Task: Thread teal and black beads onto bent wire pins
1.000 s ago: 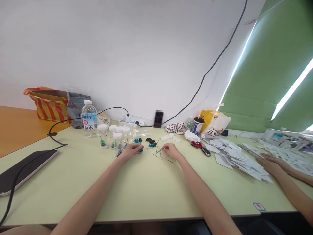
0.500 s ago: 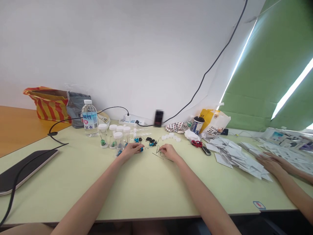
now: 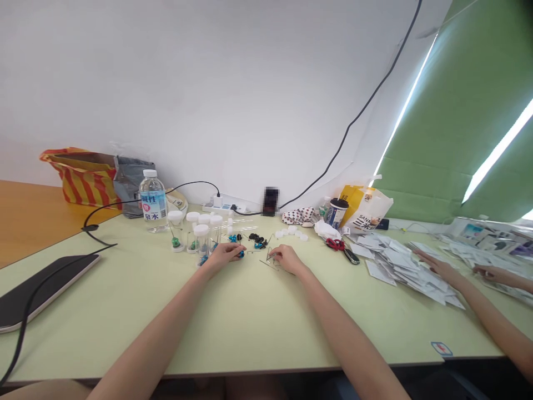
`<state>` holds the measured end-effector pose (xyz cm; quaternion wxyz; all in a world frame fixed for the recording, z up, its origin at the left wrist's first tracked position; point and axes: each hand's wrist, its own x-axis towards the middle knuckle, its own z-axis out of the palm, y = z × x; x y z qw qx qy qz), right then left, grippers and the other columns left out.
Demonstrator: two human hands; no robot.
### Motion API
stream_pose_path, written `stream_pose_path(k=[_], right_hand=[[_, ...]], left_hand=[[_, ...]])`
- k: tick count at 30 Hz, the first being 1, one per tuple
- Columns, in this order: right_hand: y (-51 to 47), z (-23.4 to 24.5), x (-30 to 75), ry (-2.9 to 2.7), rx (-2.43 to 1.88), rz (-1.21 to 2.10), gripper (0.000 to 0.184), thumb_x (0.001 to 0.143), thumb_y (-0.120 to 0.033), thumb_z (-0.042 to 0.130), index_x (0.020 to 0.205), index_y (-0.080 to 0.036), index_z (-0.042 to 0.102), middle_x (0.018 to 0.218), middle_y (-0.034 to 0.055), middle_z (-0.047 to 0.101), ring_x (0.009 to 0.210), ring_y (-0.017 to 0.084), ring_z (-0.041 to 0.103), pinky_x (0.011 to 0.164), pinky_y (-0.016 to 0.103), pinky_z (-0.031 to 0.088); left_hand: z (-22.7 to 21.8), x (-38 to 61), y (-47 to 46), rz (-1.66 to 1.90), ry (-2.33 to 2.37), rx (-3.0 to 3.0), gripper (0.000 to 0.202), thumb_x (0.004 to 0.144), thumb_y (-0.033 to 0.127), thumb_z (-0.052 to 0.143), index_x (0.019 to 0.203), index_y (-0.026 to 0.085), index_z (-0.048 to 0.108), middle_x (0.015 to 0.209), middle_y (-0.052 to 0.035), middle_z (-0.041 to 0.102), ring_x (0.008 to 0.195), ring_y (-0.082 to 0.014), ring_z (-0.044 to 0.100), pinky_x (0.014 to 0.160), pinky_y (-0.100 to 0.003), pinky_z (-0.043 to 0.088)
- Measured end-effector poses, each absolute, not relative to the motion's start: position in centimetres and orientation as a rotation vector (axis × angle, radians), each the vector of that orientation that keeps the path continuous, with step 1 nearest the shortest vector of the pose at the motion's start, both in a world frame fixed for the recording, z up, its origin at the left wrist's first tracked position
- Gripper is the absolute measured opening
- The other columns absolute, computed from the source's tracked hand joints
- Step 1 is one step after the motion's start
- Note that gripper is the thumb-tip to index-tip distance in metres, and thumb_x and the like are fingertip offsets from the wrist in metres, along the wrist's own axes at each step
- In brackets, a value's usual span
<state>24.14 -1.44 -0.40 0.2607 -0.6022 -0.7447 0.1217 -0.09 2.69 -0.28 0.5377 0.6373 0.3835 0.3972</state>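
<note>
My left hand (image 3: pixel 222 255) is closed around a small blue piece (image 3: pixel 241 254), whose blue side shows at the fingertips. A hand's width to the right, my right hand (image 3: pixel 287 259) pinches at thin metal rods (image 3: pixel 270 264) lying on the table; which rod the fingers grip is too small to tell. Beyond both hands lie several small black pieces (image 3: pixel 257 239) and more blue pieces (image 3: pixel 261 245). Clear tubes with white caps (image 3: pixel 202 239) stand upright beside my left hand, some with green or blue pieces inside.
Loose white caps (image 3: pixel 292 229) lie at the back. A water bottle (image 3: pixel 153 203) and a dark tablet-like slab (image 3: pixel 45 289) with a cable are at left. Red-handled pliers (image 3: pixel 335 244) and white cards (image 3: pixel 400 264) lie right, near a co-worker's hands (image 3: pixel 437 266).
My hands have hardly moved; the right fingers shift slightly at the rods. The co-worker's hands have come apart, one reaching left over the cards, the other drawn to the right.
</note>
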Motion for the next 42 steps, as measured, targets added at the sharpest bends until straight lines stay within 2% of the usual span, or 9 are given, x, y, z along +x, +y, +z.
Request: stream_pose_path(k=[24, 33, 39, 42], right_hand=[[-1.1, -0.6, 23.9, -2.063, -1.665, 0.252, 0.026, 0.076, -0.008, 0.047, 0.086, -0.02, 0.068, 0.087, 0.0058, 0.056, 0.081, 0.015, 0.053, 0.072, 0.023, 0.037], [-1.6, 0.4, 22.7, -1.965, -1.588, 0.221, 0.024, 0.077, -0.01, 0.046, 0.086, -0.02, 0.066, 0.078, 0.0033, 0.055, 0.071, 0.013, 0.051, 0.068, 0.023, 0.038], [-1.9, 1.6, 19.8, -1.955, -1.41, 0.318, 0.022, 0.075, -0.013, 0.049, 0.087, -0.019, 0.067, 0.076, 0.0024, 0.057, 0.065, 0.011, 0.049, 0.066, 0.022, 0.038], [-1.8, 1.7, 18.3, -1.932, -1.392, 0.342, 0.022, 0.075, -0.014, 0.049, 0.086, -0.02, 0.067, 0.073, 0.0017, 0.057, 0.063, 0.011, 0.048, 0.064, 0.022, 0.038]], left_hand=[[-0.3, -0.1, 2.8, 0.953, 0.92, 1.521, 0.042, 0.062, 0.05, 0.064, 0.084, 0.015, 0.068, 0.091, -0.0068, 0.066, 0.089, -0.0189, 0.059, 0.082, -0.03, 0.049], [0.1, -0.7, 2.5, 0.899, 0.821, 1.417, 0.042, 0.064, 0.047, 0.064, 0.09, 0.014, 0.068, 0.087, -0.0081, 0.067, 0.086, -0.0173, 0.061, 0.087, -0.032, 0.046], [0.6, -0.7, 2.0, 0.84, 0.734, 1.438, 0.046, 0.061, 0.041, 0.069, 0.097, 0.014, 0.065, 0.097, -0.0083, 0.066, 0.098, -0.0198, 0.057, 0.092, -0.032, 0.042], [0.7, -0.7, 1.8, 0.838, 0.759, 1.493, 0.046, 0.058, 0.042, 0.07, 0.095, 0.015, 0.066, 0.095, -0.0074, 0.067, 0.099, -0.0217, 0.056, 0.09, -0.033, 0.043]])
